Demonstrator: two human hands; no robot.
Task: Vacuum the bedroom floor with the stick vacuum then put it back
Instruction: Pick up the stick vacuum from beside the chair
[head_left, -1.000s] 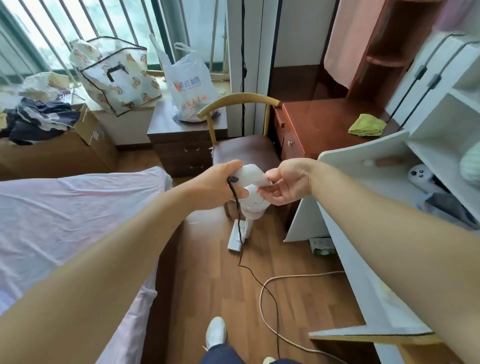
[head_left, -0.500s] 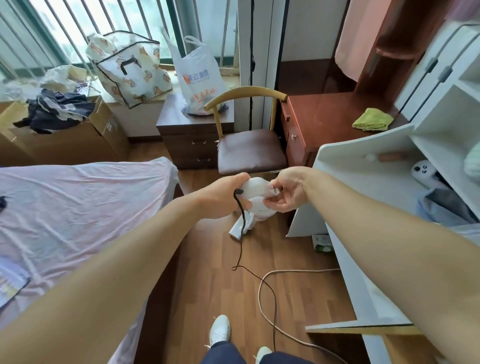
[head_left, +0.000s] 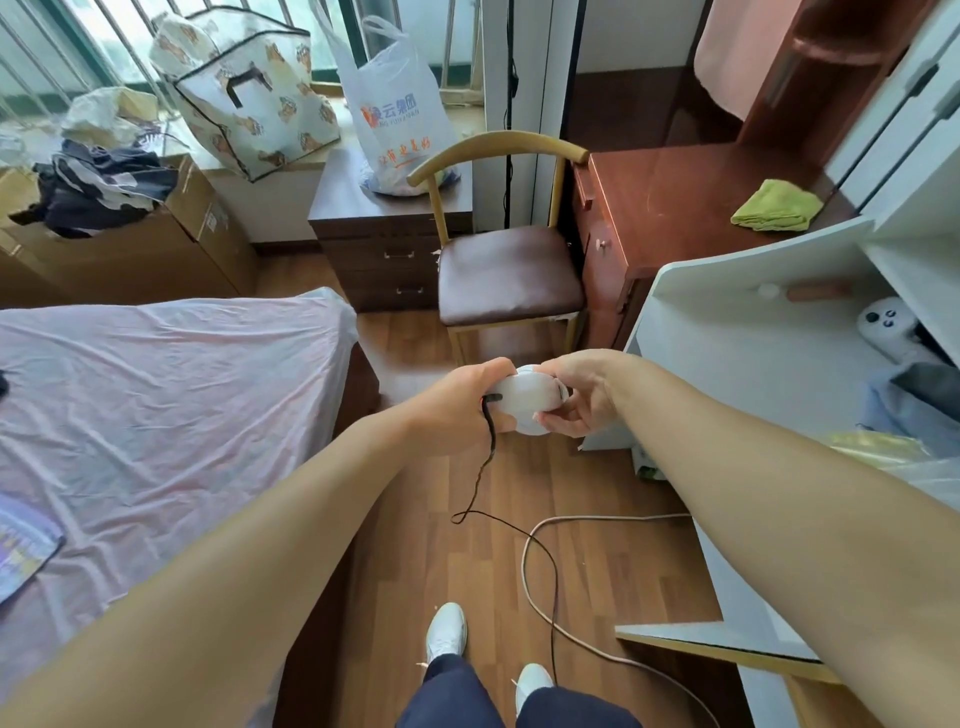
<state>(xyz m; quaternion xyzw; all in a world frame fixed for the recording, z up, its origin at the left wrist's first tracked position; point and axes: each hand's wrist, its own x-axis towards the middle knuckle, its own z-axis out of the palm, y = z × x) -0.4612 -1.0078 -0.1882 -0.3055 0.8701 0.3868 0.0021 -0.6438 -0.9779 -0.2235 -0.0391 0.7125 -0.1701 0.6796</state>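
Daylight from window (head_left: 78, 47) far beyond left hand (head_left: 457, 410); panes overexposed. Shadows soft. Glare on desk (head_left: 675, 176) beyond right hand (head_left: 582, 395). White vacuum (head_left: 527, 402) between hands washed out. Edges bent by wide-angle lens.

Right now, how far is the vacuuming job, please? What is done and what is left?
Done: hard to tell; the wooden floor shows no clear sign of being vacuumed. In hand: the left hand and right hand both grip the white top of the stick vacuum, its black cord trailing over the floor. Left: putting it back, at least.
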